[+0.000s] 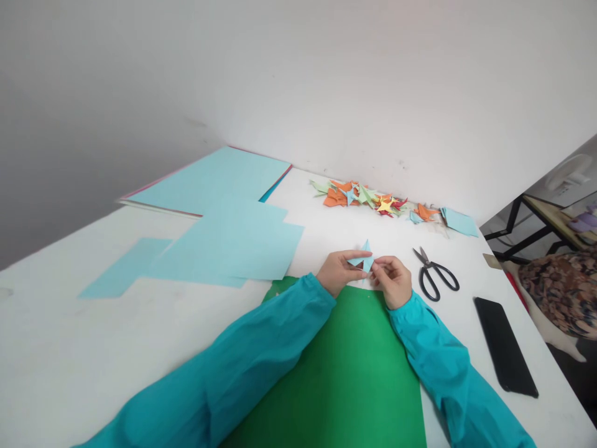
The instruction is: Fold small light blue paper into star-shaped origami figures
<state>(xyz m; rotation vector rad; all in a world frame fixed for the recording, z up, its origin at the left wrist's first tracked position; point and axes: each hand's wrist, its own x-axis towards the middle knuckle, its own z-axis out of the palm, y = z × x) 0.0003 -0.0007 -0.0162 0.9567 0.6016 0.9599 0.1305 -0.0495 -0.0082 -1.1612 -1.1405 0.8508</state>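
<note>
A small light-blue origami figure (pixel 367 263) with pointed tips is held up between my two hands, just above the far edge of a green sheet (pixel 354 367). My left hand (pixel 338 272) pinches it from the left, thumb below and fingers above. On its right side, the fingertips of my right hand (pixel 392 280) close on a corner of the same paper. Parts of the figure are covered by my fingers. To the right of my right hand lie scissors (pixel 433 274) with black handles, blades parted and pointing away.
Several folded paper figures (pixel 366 194) in orange, green, yellow and red lie along the wall. Beside them sits a stack of light-blue squares (pixel 459 222). Loose light-blue sheets (pixel 224 246) and a pile of large sheets (pixel 209 180) lie left; a black phone-like slab (pixel 505 345) lies right.
</note>
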